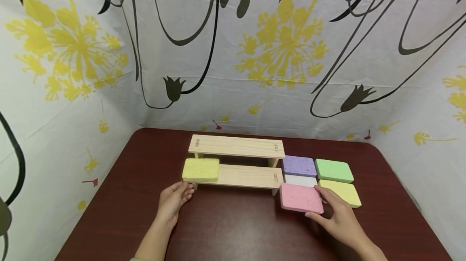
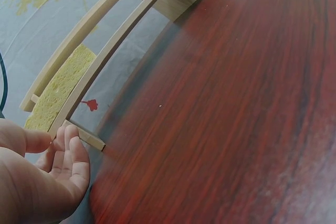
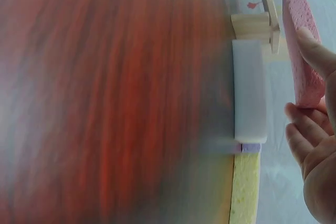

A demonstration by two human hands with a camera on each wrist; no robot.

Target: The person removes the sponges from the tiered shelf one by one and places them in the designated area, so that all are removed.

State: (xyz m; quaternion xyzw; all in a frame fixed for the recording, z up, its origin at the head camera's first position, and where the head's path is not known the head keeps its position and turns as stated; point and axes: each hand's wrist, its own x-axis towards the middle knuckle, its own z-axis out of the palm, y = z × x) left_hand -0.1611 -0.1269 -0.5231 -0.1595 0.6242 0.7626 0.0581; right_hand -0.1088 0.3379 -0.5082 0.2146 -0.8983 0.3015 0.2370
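My left hand (image 1: 172,202) pinches the left front corner of the lower wooden shelf (image 1: 247,175), thumb on top and fingers below its board. On that same end lies a yellow sponge (image 1: 201,169), just above the thumb. My right hand (image 1: 338,216) grips a pink sponge (image 1: 301,198) by its right end. In the right wrist view the pink sponge (image 3: 303,45) is raised off the table, above the level of the white sponge (image 3: 249,90). Part of the white sponge is hidden in the head view.
Behind the lower shelf stands a taller wooden shelf (image 1: 236,146). Right of the shelves, a purple sponge (image 1: 299,166), a green sponge (image 1: 334,170) and a second yellow sponge (image 1: 340,193) lie on the dark red table (image 1: 225,228). A patterned cloth (image 1: 225,62) hangs behind.
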